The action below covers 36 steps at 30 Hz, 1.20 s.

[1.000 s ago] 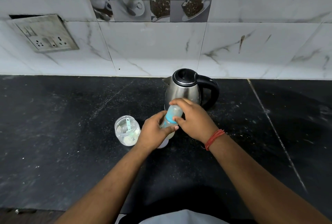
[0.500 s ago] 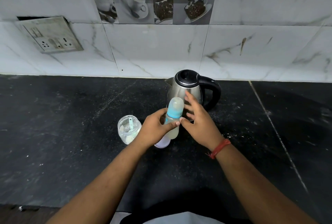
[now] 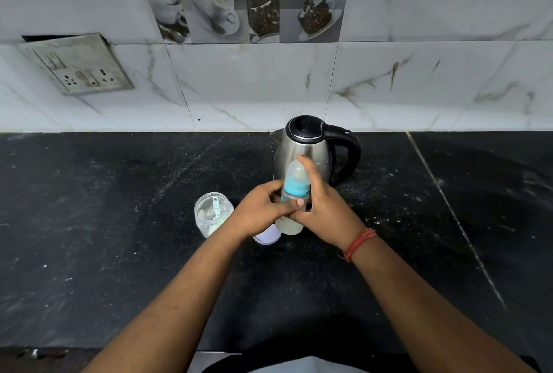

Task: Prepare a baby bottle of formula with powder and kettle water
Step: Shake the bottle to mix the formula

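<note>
The left hand [image 3: 263,211] is wrapped around the middle of the baby bottle [image 3: 292,202], its thumb lying across the front of the clear body just below the blue collar. The right hand [image 3: 324,211] presses against the bottle's right side with its fingers stretched upward along the collar and the translucent cap, the fingertips reaching the cap's top; a red thread band [image 3: 357,244] circles that wrist. The bottle stands upright, with pale cloudy liquid visible in its lower part, its base on or just above the dark surface [image 3: 119,253]; which one cannot be told. Directly behind it stands the steel kettle [image 3: 305,148], lid closed, black handle turned to the right. Beside the left hand sits an open clear jar [image 3: 213,217] with white powder and a light green scoop [image 3: 216,206] inside. A pale lid [image 3: 267,236] lies on the surface under the left hand, touching the bottle's base. A switch panel [image 3: 79,64] hangs on the marble-tiled wall.
</note>
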### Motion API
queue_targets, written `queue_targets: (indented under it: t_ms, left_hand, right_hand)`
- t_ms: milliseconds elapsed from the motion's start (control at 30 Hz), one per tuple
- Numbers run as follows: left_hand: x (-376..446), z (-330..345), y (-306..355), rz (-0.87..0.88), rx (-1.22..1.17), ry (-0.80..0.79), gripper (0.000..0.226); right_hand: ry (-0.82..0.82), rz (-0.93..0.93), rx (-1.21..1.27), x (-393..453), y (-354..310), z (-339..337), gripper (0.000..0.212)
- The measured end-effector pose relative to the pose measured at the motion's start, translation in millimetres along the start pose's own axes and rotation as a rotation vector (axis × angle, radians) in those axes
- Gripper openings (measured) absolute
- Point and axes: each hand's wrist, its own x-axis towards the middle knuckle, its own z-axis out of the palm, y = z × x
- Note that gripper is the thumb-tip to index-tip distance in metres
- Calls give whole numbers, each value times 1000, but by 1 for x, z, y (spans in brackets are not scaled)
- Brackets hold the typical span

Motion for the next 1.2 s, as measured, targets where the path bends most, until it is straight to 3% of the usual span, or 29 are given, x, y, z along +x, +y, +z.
queue_targets:
  t_ms: [200, 300, 467, 633, 867, 1033, 1067, 1133, 1200]
  left_hand:
    - [-3, 0, 6, 30, 39, -26, 47]
    - [-3, -4, 6, 59, 97, 56, 74]
    - [-5, -17, 7, 232, 815, 361, 89]
    - [-8, -26, 10, 311, 1108, 451, 85]
    - [-13, -26, 23, 317, 1175, 492, 80]
    - [-17, -22, 34, 319, 1144, 505, 79]
    - [-18, -22, 35, 317, 1145, 503, 79]
    - [-20, -21, 39, 319, 1144, 503, 78]
    - [-21, -20, 42, 323, 1137, 505, 78]
  right_hand:
    - [46, -8, 52, 0, -2, -9, 93]
    - [52, 37, 129, 2, -2, -14, 99]
    - [115, 86, 191, 2, -4, -27, 100]
    - [130, 88, 217, 1, -10, -45, 98]
    - [109, 45, 223, -8, -26, -76, 100]
    - [639, 85, 457, -10, -28, -85, 97]
    - [610, 114, 394, -12, -30, -80, 97]
    - [402, 134, 274, -18, -30, -72, 97]
    - [510, 171, 386, -23, -32, -79, 94]
